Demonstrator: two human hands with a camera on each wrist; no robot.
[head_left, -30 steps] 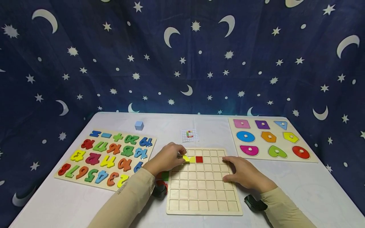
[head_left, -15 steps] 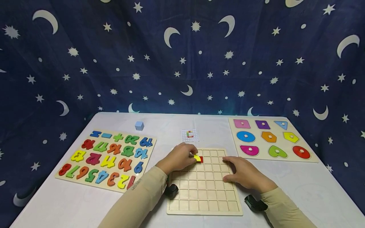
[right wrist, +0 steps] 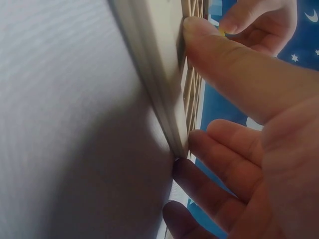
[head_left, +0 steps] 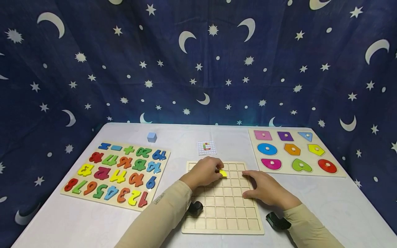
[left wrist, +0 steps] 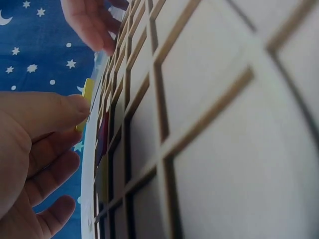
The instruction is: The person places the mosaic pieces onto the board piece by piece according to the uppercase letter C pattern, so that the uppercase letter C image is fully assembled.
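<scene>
Above the board [head_left: 221,224], the left hand [head_left: 204,173] pinches 1 yellow tile [head_left: 223,173]; the right hand [head_left: 267,187], spread unclenched, touches the board's right edge, probably steadying it.

The left hand [head_left: 204,171] hides part of the yellow tile [head_left: 223,173] from me, plus some squares at eleven o'clock on the board [head_left: 221,212]. The card [head_left: 206,147] carries a pattern too small for me to read. At seven o'clock, the head view cuts off the left sleeve [head_left: 156,218].

The left hand [left wrist: 20,139] pinches a yellow piece [left wrist: 87,89] near the grid [left wrist: 204,64]; beyond are the right hand [left wrist: 90,22] and starry cloth [left wrist: 42,59].
</scene>
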